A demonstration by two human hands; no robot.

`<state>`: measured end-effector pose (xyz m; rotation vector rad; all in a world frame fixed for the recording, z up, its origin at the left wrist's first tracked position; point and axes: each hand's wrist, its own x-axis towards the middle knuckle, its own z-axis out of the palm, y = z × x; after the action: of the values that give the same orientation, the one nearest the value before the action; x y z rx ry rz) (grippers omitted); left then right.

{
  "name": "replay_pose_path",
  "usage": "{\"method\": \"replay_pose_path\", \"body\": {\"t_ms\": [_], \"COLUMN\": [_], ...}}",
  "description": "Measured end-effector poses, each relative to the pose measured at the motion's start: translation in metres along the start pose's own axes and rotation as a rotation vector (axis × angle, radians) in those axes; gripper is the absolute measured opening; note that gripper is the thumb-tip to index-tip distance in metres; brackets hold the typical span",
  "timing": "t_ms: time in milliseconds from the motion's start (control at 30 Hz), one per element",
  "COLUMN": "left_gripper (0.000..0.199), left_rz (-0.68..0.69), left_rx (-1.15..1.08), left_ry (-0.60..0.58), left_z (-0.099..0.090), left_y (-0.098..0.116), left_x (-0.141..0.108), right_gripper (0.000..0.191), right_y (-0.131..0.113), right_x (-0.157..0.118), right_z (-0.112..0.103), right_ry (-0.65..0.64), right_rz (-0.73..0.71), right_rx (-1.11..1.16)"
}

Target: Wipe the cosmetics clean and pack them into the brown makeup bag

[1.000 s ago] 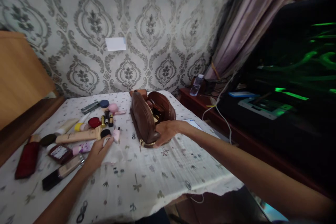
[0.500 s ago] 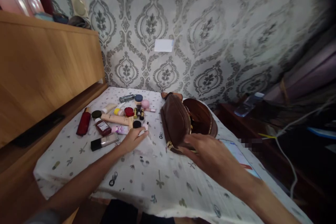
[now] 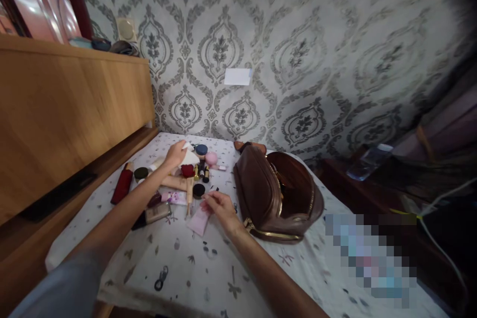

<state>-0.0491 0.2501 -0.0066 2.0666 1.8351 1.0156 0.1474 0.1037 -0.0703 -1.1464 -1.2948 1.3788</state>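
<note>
Left hand [image 3: 174, 156]: reached across the cosmetics, its fingers pinched narrow on a soft-looking white piece [image 3: 191, 157], paper or cloth, I could not tell which
White piece: hung just beside the blue-lidded jar [image 3: 201, 149], near the pink sponge [image 3: 211, 158]
Right hand [image 3: 223, 212]: held the upper end of a pale pink tube [image 3: 198, 222] between thumb and fingers
Pale pink tube: slanted at the near edge of the cosmetics, near the black-lidded jar [image 3: 198, 190]
Brown bag [image 3: 257, 189]: stood open to the right of the right hand, its gold zip parted
Red case [image 3: 122, 185]: lay at the far left of the group
Worktop [image 3: 194, 278]: wore a white printed cloth under everything
</note>
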Motion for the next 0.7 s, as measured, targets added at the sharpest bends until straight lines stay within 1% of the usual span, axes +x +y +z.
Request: {"method": "replay_pose_path", "body": {"t_ms": [67, 167, 233, 333, 433, 500, 567, 633, 700], "left_gripper": [0.030, 0.031, 0.033, 0.039, 0.041, 0.041, 0.041, 0.040, 0.038], "left_rz": [-0.070, -0.113, -0.097, -0.061, -0.056, -0.061, -0.066, -0.074, -0.075], "left_rx": [0.083, 0.185, 0.242, 0.319, 0.379, 0.401, 0.404, 0.389, 0.358], "left_ry": [0.025, 0.005, -0.055, -0.182, -0.279, -0.303, -0.297, -0.271, -0.235], "left_z": [0.001, 0.013, 0.027, 0.046, 0.055, 0.056, 0.053, 0.046, 0.036], "left_y": [-0.014, -0.032, -0.041, -0.051, -0.059, -0.063, -0.064, -0.062, -0.057], "left_x": [0.029, 0.056, 0.064, 0.070, 0.076, 0.078, 0.080, 0.081, 0.079], "right_gripper": [0.047, 0.049, 0.049, 0.047, 0.045, 0.045, 0.044, 0.044, 0.044], "right_y": [0.006, 0.015, 0.020, 0.023, 0.022, 0.020, 0.018, 0.017, 0.017], "right_x": [0.004, 0.004, 0.004, 0.006, 0.008, 0.007, 0.006, 0.006, 0.005], "right_z": [0.002, -0.001, -0.004, -0.007, -0.007, -0.007, -0.007, -0.007, -0.008], "right_ry": [0.073, 0.107, 0.086, 0.051, 0.032, 0.027, 0.029, 0.037, 0.054], "right_rz": [-0.036, -0.073, -0.073, -0.070, -0.077, -0.076, -0.070, -0.068, -0.075], "right_rx": [0.095, 0.136, 0.136, 0.109, 0.089, 0.092, 0.097, 0.092, 0.089]}}
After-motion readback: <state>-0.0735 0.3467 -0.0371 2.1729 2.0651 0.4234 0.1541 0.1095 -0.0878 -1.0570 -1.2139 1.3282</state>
